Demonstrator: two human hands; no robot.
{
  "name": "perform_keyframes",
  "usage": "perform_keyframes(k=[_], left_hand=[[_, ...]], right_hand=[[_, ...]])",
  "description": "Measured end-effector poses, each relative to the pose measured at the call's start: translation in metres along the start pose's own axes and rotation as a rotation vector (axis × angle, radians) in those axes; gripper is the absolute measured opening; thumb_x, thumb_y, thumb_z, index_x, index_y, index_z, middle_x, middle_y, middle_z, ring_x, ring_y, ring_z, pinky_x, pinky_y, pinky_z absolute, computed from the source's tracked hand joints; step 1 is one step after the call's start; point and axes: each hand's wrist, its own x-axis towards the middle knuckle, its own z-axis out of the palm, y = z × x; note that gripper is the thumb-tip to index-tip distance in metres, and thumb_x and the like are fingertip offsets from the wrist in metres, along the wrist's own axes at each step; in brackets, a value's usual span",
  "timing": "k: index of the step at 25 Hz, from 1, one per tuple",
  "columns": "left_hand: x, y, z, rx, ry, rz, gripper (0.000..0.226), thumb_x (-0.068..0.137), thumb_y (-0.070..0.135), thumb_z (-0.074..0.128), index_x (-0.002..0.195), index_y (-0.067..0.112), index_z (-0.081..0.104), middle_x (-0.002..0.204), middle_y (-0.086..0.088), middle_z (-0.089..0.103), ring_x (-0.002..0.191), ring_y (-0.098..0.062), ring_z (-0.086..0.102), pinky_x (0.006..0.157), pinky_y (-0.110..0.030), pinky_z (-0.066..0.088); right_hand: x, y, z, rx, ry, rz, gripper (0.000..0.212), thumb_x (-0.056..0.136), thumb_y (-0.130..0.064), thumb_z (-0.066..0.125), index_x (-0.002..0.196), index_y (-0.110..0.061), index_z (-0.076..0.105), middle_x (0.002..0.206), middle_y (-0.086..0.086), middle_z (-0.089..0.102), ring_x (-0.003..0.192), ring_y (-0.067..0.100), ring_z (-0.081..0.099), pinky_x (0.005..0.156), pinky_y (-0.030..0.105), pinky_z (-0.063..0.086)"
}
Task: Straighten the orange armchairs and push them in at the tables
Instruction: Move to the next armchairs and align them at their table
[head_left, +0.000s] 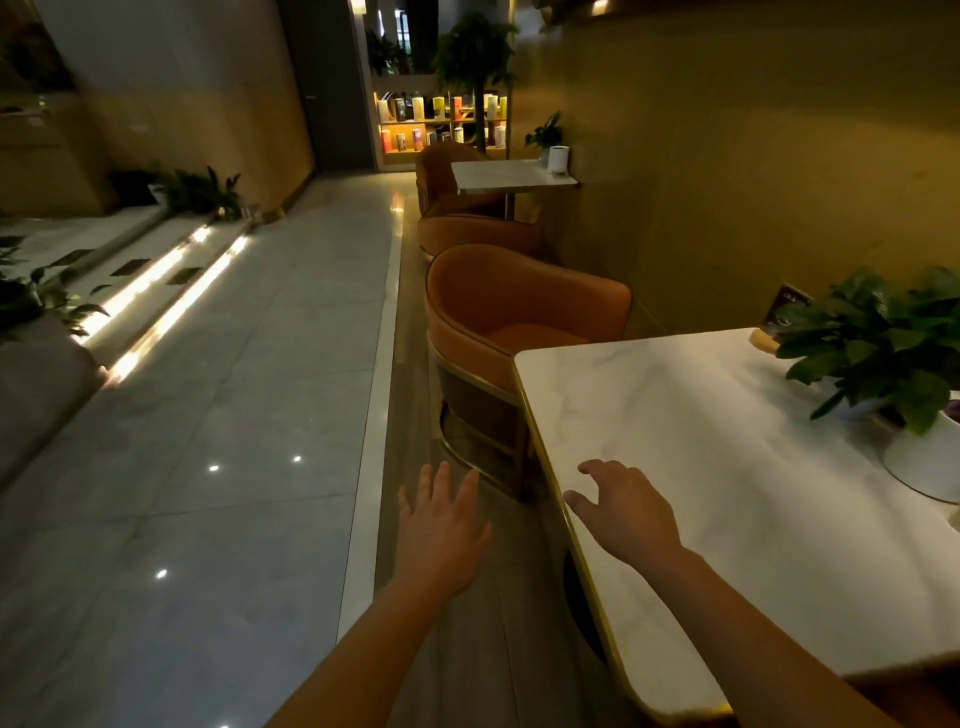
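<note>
An orange armchair (511, 317) stands at the far end of the near white marble table (701, 467), its seat partly under the table edge and its back toward the aisle. Two more orange armchairs (475, 234) (441, 171) stand farther off at a second white table (511, 175). My left hand (441, 525) hovers over the wooden floor strip, fingers spread, holding nothing, short of the nearest chair. My right hand (626, 512) floats above the near table's left edge, fingers apart and empty.
A potted plant (883, 343) in a white pot and a small sign (792, 306) stand on the near table by the yellow wall. A glossy tiled aisle (208, 467) runs on the left, with lit steps (156, 291) and plants. A bookshelf (441, 122) stands at the far end.
</note>
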Motion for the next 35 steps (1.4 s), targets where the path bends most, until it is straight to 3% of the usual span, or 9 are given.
perform_keyframes(k=[10, 18, 25, 29, 33, 35], left_hand=[[0.201, -0.166, -0.073, 0.032, -0.093, 0.068, 0.066, 0.101, 0.052, 0.038, 0.157, 0.029, 0.012, 0.168, -0.007, 0.005, 0.154, -0.031, -0.003, 0.124, -0.055, 0.003], [0.393, -0.244, -0.073, 0.071, -0.118, 0.045, 0.069, 0.101, 0.057, 0.035, 0.158, 0.031, 0.009, 0.168, -0.006, 0.008, 0.155, -0.028, 0.0, 0.124, -0.051, 0.007], [0.57, -0.29, -0.082, 0.079, -0.2, 0.016, 0.067, 0.1, 0.053, 0.04, 0.158, 0.029, 0.014, 0.166, -0.005, 0.017, 0.153, -0.027, 0.011, 0.124, -0.047, 0.017], [0.664, -0.293, -0.086, 0.052, -0.216, 0.105, 0.067, 0.1, 0.053, 0.041, 0.157, 0.028, 0.017, 0.165, -0.006, 0.02, 0.152, -0.027, 0.015, 0.124, -0.048, 0.019], [0.783, -0.303, -0.085, 0.051, -0.233, 0.264, 0.064, 0.099, 0.05, 0.043, 0.156, 0.028, 0.022, 0.159, -0.006, 0.03, 0.15, -0.026, 0.021, 0.122, -0.048, 0.023], [0.844, -0.307, -0.079, 0.065, -0.27, 0.35, 0.064, 0.098, 0.051, 0.042, 0.155, 0.03, 0.021, 0.159, -0.006, 0.03, 0.15, -0.029, 0.02, 0.121, -0.051, 0.023]], right_hand=[[0.186, -0.14, 0.063, 0.113, -0.011, 0.143, 0.05, 0.093, -0.057, 0.052, 0.136, -0.032, 0.049, 0.136, -0.007, 0.057, 0.12, 0.017, 0.057, 0.099, 0.039, 0.051], [0.393, -0.194, 0.104, 0.184, 0.02, 0.088, 0.046, 0.093, -0.054, 0.054, 0.133, -0.031, 0.053, 0.129, -0.011, 0.06, 0.115, 0.011, 0.059, 0.096, 0.031, 0.051], [0.575, -0.227, 0.124, 0.212, -0.107, 0.084, 0.042, 0.093, -0.053, 0.054, 0.128, -0.03, 0.056, 0.119, -0.011, 0.064, 0.106, 0.009, 0.061, 0.088, 0.032, 0.053], [0.648, -0.227, 0.131, 0.198, -0.141, 0.151, 0.029, 0.094, -0.052, 0.052, 0.116, -0.033, 0.058, 0.103, -0.014, 0.064, 0.089, 0.001, 0.061, 0.08, 0.027, 0.054], [0.73, -0.229, 0.15, 0.196, -0.121, 0.31, 0.047, 0.095, -0.053, 0.049, 0.137, -0.032, 0.048, 0.133, -0.01, 0.057, 0.119, 0.009, 0.055, 0.094, 0.03, 0.047], [0.767, -0.231, 0.165, 0.205, -0.102, 0.402, 0.051, 0.096, -0.054, 0.048, 0.141, -0.031, 0.045, 0.138, -0.009, 0.054, 0.122, 0.011, 0.053, 0.095, 0.03, 0.046]])
